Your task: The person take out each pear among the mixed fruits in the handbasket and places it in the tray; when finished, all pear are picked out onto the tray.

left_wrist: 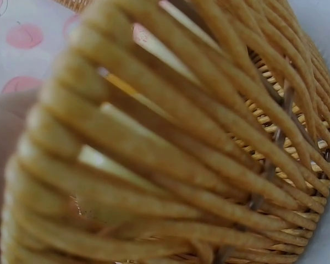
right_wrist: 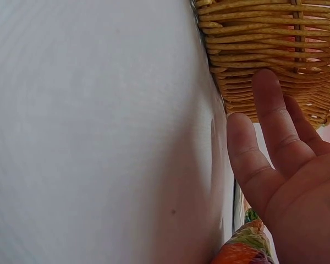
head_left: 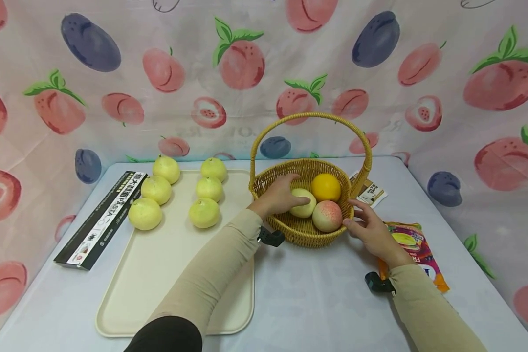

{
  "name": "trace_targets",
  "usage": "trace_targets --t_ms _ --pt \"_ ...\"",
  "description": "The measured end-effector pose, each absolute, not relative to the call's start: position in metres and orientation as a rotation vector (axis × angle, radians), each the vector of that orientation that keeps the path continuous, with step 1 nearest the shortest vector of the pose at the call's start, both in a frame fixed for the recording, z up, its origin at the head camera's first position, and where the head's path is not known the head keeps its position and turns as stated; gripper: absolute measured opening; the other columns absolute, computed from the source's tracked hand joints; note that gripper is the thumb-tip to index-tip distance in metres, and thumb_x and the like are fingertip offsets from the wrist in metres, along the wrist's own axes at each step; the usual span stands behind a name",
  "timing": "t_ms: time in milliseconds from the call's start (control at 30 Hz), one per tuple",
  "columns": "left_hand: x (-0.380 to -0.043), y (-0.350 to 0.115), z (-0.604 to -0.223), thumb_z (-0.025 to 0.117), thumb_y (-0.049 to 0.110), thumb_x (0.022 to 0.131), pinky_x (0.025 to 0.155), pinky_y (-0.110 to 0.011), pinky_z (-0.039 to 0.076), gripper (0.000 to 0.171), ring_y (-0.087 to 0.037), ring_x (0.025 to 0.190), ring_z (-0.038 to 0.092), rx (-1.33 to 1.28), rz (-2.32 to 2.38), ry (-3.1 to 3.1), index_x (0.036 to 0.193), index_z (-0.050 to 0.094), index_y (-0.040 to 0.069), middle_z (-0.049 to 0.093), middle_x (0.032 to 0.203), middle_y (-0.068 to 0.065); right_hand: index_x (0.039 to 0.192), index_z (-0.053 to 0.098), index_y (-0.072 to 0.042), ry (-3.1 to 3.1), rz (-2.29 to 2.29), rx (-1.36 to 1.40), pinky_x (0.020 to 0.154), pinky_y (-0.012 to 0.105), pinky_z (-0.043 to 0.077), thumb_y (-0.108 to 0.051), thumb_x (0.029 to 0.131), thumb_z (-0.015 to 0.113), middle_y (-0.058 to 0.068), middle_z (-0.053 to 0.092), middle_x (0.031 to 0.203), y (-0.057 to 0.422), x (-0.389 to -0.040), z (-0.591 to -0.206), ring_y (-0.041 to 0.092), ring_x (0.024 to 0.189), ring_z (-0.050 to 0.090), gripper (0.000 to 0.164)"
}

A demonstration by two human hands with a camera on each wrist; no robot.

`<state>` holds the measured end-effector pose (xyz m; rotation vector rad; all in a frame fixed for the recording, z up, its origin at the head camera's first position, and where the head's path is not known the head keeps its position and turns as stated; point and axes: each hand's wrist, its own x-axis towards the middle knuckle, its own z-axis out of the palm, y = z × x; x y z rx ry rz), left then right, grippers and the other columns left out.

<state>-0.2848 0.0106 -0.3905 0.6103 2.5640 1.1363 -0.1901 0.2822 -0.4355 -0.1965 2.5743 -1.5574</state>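
Note:
A wicker basket (head_left: 305, 239) with a tall arched handle holds a yellow-orange fruit (head_left: 326, 187), a pinkish peach (head_left: 327, 216) and a pale green fruit (head_left: 307, 211). My left hand (head_left: 278, 195) reaches in over the basket's left rim. Its thumb lies across the pale green fruit, while the forefinger stretches out above it. In the left wrist view, basket weave (left_wrist: 154, 143) covers most of that hand. Against the basket's right side is my right hand (head_left: 374, 232), thumb and fingertips at the rim. Its other fingers (right_wrist: 275, 115) extend loosely along the outside wall.
Several yellow-green round fruits (head_left: 204, 213) stand in two rows on a cream tray (head_left: 176, 274) at left. A black pasta box (head_left: 101, 220) lies beside the tray. Right of the basket are a colourful snack bag (head_left: 415, 244) and a small brown-and-white packet (head_left: 373, 193).

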Motion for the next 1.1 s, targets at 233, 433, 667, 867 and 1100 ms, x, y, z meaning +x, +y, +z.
trace_targets --t_ms 233,433,667,867,1100 --pt "-0.2854 0.0137 -0.3901 0.075 0.036 0.091 0.11 -0.04 0.037 0.076 -0.027 0.142 0.033 0.601 1.06 2.598 0.153 0.039 0.01 0.039 0.154 -0.011 0.159 0.022 -0.012 2.579 -1.551 -0.199 0.09 0.038 0.053 -0.031 0.105 0.055 0.035 0.033 0.148 0.282 -0.1899 -0.4356 0.047 0.12 0.053 0.066" --pt "-0.2856 0.0145 -0.3906 0.075 0.035 0.091 0.108 -0.04 0.039 0.076 -0.027 0.14 0.037 0.582 1.076 2.584 0.153 0.039 0.009 0.04 0.153 -0.013 0.159 0.021 -0.012 2.577 -1.556 -0.209 0.092 0.044 0.053 -0.03 0.105 0.055 0.035 0.033 0.148 0.2821 -0.1898 -0.4352 0.049 0.121 0.052 0.065" --pt "-0.2862 0.0145 -0.3924 0.075 0.035 0.091 0.106 -0.039 0.041 0.076 -0.026 0.136 0.042 0.575 1.077 2.568 0.153 0.038 0.009 0.042 0.152 -0.012 0.159 0.021 -0.013 2.57 -1.562 -0.198 0.093 0.048 0.053 -0.031 0.105 0.055 0.035 0.033 0.149 0.2819 -0.1897 -0.4355 0.049 0.121 0.052 0.066" --pt "-0.2861 0.014 -0.3926 0.075 0.035 0.091 0.105 -0.038 0.041 0.075 -0.025 0.134 0.045 0.568 1.081 2.553 0.152 0.039 0.01 0.044 0.152 -0.011 0.159 0.021 -0.013 2.568 -1.56 -0.192 0.093 0.049 0.052 -0.032 0.105 0.055 0.034 0.033 0.149 0.2817 -0.1895 -0.4354 0.048 0.122 0.052 0.067" --pt "-0.2859 0.0149 -0.3933 0.074 0.037 0.091 0.104 -0.035 0.042 0.075 -0.022 0.13 0.048 0.557 1.065 2.536 0.153 0.04 0.011 0.046 0.15 -0.009 0.159 0.021 -0.013 2.566 -1.557 -0.188 0.095 0.052 0.051 -0.032 0.105 0.056 0.034 0.032 0.149 0.2817 -0.1892 -0.4352 0.049 0.123 0.051 0.067"
